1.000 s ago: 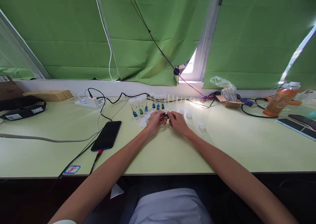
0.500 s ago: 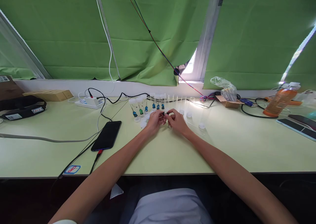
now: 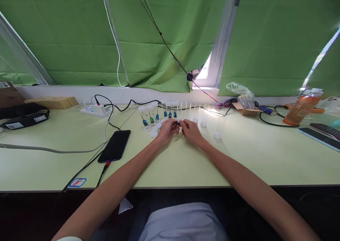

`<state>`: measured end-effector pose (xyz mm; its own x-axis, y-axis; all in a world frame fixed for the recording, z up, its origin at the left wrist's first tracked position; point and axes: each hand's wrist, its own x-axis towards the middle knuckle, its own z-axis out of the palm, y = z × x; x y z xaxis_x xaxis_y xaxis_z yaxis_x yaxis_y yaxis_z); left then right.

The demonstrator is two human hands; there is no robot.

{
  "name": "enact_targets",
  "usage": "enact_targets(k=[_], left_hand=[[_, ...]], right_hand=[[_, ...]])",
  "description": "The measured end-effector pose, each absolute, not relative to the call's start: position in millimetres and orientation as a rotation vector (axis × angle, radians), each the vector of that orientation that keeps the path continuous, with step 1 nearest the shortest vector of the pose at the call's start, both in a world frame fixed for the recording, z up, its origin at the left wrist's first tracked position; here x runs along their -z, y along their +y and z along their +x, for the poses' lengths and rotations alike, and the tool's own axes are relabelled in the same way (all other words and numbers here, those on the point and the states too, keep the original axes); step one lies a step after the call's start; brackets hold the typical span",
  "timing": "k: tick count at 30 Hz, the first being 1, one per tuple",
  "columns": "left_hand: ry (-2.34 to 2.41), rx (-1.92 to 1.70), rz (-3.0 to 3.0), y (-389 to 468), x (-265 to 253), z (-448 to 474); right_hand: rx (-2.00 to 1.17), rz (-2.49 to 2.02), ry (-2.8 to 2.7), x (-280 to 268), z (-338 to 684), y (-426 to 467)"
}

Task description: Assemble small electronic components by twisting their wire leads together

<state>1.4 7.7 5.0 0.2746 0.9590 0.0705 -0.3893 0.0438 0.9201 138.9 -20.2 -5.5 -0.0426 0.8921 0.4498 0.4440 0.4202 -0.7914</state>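
Observation:
Between my fingertips is a small black piece (image 3: 177, 123), too small to make out its kind. My left hand (image 3: 168, 130) is closed on it from the left, fingers curled. From the other side my right hand (image 3: 190, 130) pinches at the same piece with thumb and forefinger. Behind the hands stand several clear tubes with white caps, holding small blue parts (image 3: 170, 115) and a green part (image 3: 151, 119). Right of my right hand are clear tubes (image 3: 197, 110) with nothing visible inside, and loose white caps (image 3: 217, 135). Part of the things under my left hand is hidden.
A black phone (image 3: 114, 146) with a cable lies left of my forearm. Further left are a white power strip (image 3: 97, 110) and a black strap-like device (image 3: 25, 117). On the right stand a small cardboard box (image 3: 247, 110) with a plastic bag and an orange bottle (image 3: 302, 108).
My right fingers have shifted slightly at the black piece, the forefinger now lower and more closed. My left hand is almost still, and the things on the table have not moved.

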Motion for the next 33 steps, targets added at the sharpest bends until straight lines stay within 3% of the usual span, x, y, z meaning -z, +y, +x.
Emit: enact_targets(k=[33], left_hand=[[0.709, -1.205, 1.041, 7.3, -5.1, 2.5]], right_hand=[[-0.551, -1.144, -1.691, 8.2, 139.6, -19.6]])
